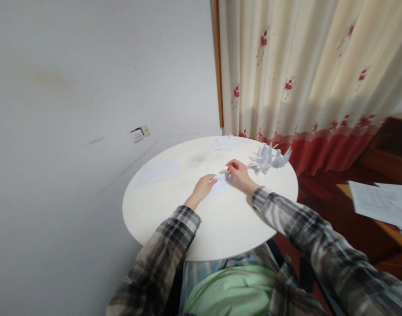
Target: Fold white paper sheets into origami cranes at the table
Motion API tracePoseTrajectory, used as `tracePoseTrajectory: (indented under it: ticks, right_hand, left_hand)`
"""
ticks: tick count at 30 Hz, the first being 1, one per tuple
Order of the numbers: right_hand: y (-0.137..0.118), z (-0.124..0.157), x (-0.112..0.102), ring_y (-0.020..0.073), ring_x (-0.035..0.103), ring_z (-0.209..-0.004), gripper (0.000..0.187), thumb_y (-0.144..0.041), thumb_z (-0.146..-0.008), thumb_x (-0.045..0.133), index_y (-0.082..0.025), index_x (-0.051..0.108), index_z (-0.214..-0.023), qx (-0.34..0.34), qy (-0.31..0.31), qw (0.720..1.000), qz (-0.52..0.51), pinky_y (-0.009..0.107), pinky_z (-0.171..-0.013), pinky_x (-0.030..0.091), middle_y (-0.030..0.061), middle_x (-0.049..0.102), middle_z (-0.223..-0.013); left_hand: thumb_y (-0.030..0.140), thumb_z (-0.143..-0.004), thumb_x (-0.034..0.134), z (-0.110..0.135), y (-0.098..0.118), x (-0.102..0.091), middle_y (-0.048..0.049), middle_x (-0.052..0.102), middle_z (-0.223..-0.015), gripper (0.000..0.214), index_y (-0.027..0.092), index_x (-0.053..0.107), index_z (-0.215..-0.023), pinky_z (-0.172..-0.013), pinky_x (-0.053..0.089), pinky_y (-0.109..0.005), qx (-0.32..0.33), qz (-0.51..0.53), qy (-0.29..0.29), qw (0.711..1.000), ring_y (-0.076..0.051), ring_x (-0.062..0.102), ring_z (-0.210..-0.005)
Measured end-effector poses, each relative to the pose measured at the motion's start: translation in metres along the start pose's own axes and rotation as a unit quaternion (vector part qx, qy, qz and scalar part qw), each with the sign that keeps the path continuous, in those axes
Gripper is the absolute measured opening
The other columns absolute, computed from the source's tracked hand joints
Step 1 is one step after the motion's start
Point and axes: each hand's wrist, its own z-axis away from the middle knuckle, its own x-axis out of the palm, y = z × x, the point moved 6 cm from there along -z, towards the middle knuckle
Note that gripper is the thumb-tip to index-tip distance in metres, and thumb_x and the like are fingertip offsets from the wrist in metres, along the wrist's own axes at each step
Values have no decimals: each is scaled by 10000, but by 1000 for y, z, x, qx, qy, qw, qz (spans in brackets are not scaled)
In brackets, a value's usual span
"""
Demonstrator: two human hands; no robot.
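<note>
The left hand [202, 186] covers part of the small paper [220, 184]; writing on the sheets [375, 204] is too blurred to read, and the view's edges cut off those sheets, the curtain [306, 57] and both sleeves [296, 213]

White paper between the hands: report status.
Left hand holds white paper. Right hand at its edge, grip unclear. Folded paper pile close beside right hand.

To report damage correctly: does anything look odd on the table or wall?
The pale wall has a brownish stain, upper left, and the white table shows a grey patch beyond the left hand, perhaps smudge or shadow; both break plain surfaces.
</note>
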Motion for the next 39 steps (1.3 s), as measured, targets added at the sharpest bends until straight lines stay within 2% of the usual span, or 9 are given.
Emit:
tracePoseTrajectory:
  ticks: [7, 12, 16, 18, 22, 26, 30, 35, 39]
  right_hand:
    - [-8, 7, 16, 126, 543, -731, 142, -234, -707, 499, -162, 599, -777, -33, -113, 993, 22, 250, -698, 416, 32, 621, -799]
    - [2, 11, 30, 120, 536, -722, 182, -230, -636, 606, -167, 612, -807, -42, -199, 978, 57, 258, -721, 414, 7, 622, -779]
    - [6, 10, 31, 113, 518, -689, 204, -180, -612, 612, -154, 608, -814, -45, -201, 976, 65, 248, -686, 410, 4, 606, -758]
    - [6, 10, 30, 108, 508, -673, 187, -163, -611, 604, -155, 610, -799, -50, -200, 976, 72, 242, -673, 405, -2, 599, -737]
    - [8, 7, 27, 109, 506, -670, 166, -134, -617, 584, -157, 611, -779, -54, -185, 977, 91, 237, -656, 401, -1, 601, -727]
    - [13, 3, 21, 117, 520, -672, 161, -99, -613, 574, -163, 610, -757, -52, -153, 979, 126, 251, -676, 405, 8, 614, -739]
    - [13, 0, 15, 137, 528, -714, 177, -67, -604, 568, -171, 615, -740, -62, -120, 977, 166, 268, -714, 401, 17, 617, -750]
    - [8, 3, 17, 140, 526, -717, 179, -55, -631, 545, -168, 623, -745, -89, -134, 967, 197, 264, -708, 391, 24, 609, -743]
    - [8, 5, 22, 127, 520, -679, 165, -64, -667, 521, -163, 621, -752, -107, -164, 962, 190, 247, -671, 389, 21, 607, -728]
  left_hand:
    - [278, -791, 510, 6, 15, 0, -58, 630, -1052, 322, 220, 573, -1102, -874, 392, -318, 51, -87, -24, 995, -201, 558, -947]
    - [289, -800, 510, 9, 25, -1, -57, 617, -1015, 281, 210, 586, -1059, -865, 390, -313, 90, -124, -9, 988, -190, 524, -947]
    - [248, -797, 516, 9, 34, -5, -65, 598, -993, 228, 186, 603, -999, -877, 383, -331, 138, -160, 19, 977, -194, 485, -967]
    - [204, -790, 515, 9, 35, -7, -65, 591, -983, 203, 182, 611, -967, -871, 388, -333, 140, -162, 29, 977, -192, 479, -966]
    - [157, -788, 490, 9, 33, -3, -48, 621, -925, 183, 191, 636, -892, -857, 390, -331, 125, -156, 6, 980, -178, 514, -917]
    - [273, -792, 514, 10, 32, 1, -48, 646, -935, 189, 199, 645, -906, -868, 382, -343, 114, -132, -10, 985, -184, 539, -907]
    - [384, -700, 627, 11, 34, 5, -62, 630, -1028, 333, 194, 625, -974, -899, 384, -329, 139, -90, -30, 986, -196, 526, -982]
    - [345, -690, 646, 10, 31, 5, -65, 626, -1032, 335, 184, 618, -983, -900, 387, -322, 134, -65, -34, 988, -190, 525, -982]
    - [357, -740, 589, 10, 32, 5, -50, 635, -986, 262, 198, 633, -943, -871, 392, -308, 129, -54, -30, 990, -181, 533, -947]
